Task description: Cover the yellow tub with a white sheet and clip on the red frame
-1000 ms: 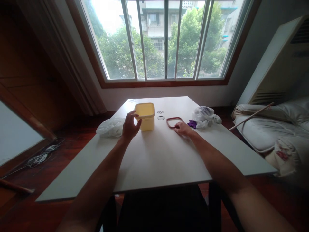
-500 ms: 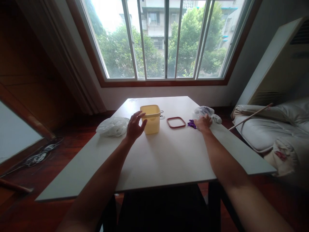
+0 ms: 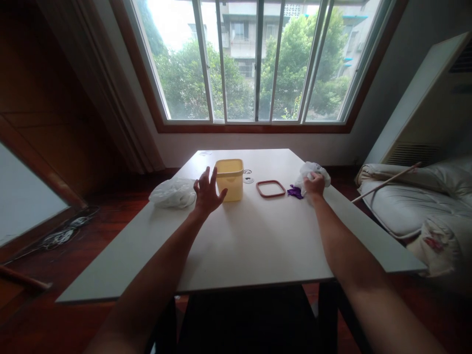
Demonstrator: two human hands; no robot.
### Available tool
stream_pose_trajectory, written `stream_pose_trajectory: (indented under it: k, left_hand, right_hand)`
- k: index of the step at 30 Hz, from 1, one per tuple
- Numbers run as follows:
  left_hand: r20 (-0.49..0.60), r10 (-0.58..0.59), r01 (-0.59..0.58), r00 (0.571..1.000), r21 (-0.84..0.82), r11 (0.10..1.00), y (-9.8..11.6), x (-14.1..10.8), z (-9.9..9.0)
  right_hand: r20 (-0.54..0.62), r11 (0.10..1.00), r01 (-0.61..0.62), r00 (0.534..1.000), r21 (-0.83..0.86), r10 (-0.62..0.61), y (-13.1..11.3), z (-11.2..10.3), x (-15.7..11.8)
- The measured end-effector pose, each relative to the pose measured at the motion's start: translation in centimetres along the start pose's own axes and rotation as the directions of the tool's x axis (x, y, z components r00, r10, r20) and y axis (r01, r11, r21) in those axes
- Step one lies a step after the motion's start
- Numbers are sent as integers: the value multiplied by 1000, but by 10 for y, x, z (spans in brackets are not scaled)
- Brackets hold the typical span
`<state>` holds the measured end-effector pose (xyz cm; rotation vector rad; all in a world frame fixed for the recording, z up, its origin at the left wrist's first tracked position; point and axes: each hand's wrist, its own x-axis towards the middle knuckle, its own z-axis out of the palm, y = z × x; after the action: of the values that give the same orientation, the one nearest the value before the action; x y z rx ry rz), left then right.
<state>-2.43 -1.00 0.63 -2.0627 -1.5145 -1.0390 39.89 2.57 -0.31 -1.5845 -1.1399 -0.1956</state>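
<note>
My right hand (image 3: pixel 314 185) is closed on a crumpled white plastic bag (image 3: pixel 309 169) at the right side of the white table. Beside that bag lies a purple cloth (image 3: pixel 295 191), partly touching it. My left hand (image 3: pixel 208 191) is held up with fingers spread, just left of a yellow square plastic container (image 3: pixel 233 184). The container stands upright with its top uncovered. Between the container and the cloth, a reddish-brown square ring (image 3: pixel 271 189) lies flat. Left of my left hand sits another crumpled clear plastic bag (image 3: pixel 173 192).
The white table (image 3: pixel 258 241) narrows toward the window. A round metal fitting (image 3: pixel 248 180) is set behind the container. To the right are a pale cushioned seat (image 3: pixel 435 196) and a thin stick (image 3: pixel 385 182) leaning across it. Cables (image 3: pixel 62 236) lie on the floor at left.
My right hand has closed on the white bag and bunched it up, lifting it slightly off the purple cloth. My left hand has shifted a little right, its fingers more raised.
</note>
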Motion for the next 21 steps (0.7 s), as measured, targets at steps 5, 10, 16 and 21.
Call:
stream_pose_trajectory:
  k: [5,10,16,21]
  left_hand:
    - [-123,60,-70,991,-80,994,8,2,-10]
    - [-178,291,-331,940,-270,904,32,3,-21]
    - [-58,340,-337,939,-363,869,55,-7,-17]
    - [29,342,-299,939,-417,858,60,-11,-16]
  right_hand:
    - [-63,927,239,971,288,-231,-55,-9,-12]
    - [-62,739,450,870,501,-489,-115,-27,-51]
    - [293,665,278,735,693,-612,-137,-25,-87]
    - [545,696,-67,678,715,-494,-136,-11,-100]
